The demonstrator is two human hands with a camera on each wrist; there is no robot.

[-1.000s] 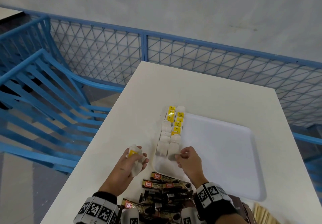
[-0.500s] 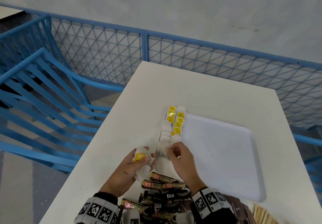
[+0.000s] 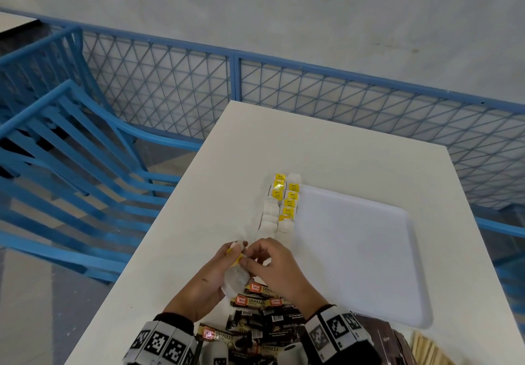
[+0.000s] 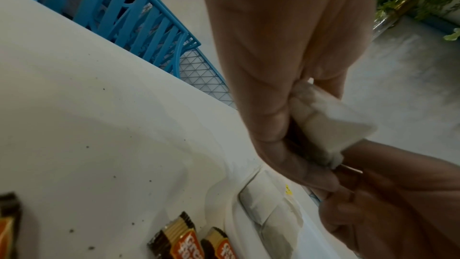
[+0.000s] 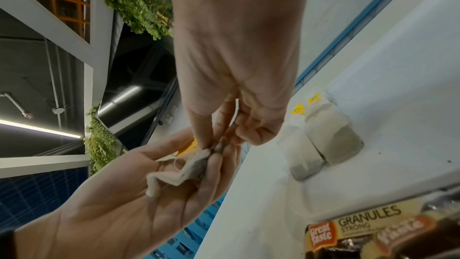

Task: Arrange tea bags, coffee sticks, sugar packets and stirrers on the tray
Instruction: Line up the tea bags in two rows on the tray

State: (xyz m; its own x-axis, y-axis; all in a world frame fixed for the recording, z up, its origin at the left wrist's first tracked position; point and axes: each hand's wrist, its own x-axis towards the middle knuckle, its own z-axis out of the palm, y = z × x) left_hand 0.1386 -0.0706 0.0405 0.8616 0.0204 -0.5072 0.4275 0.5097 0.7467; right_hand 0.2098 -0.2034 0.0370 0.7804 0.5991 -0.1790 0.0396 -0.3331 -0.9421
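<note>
Shifted off the tray's (image 3: 420,318) lower-left edge, right hand (image 3: 279,269) now pinches the tea bag (image 3: 234,279) cupped in left hand (image 3: 206,283) — tray's right side bare.

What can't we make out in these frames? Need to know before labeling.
- Tea bag stack in the left hand: count hidden by both palms in the head view; blurred in both wrist views.
- Right hand pinch: head view shows only the hand's back.
- Stirrers: cut off by the head view's bottom edge.
- Coffee sticks: partly under the wrists; count unclear.
- Sugar packets: none identifiable in any view.
</note>
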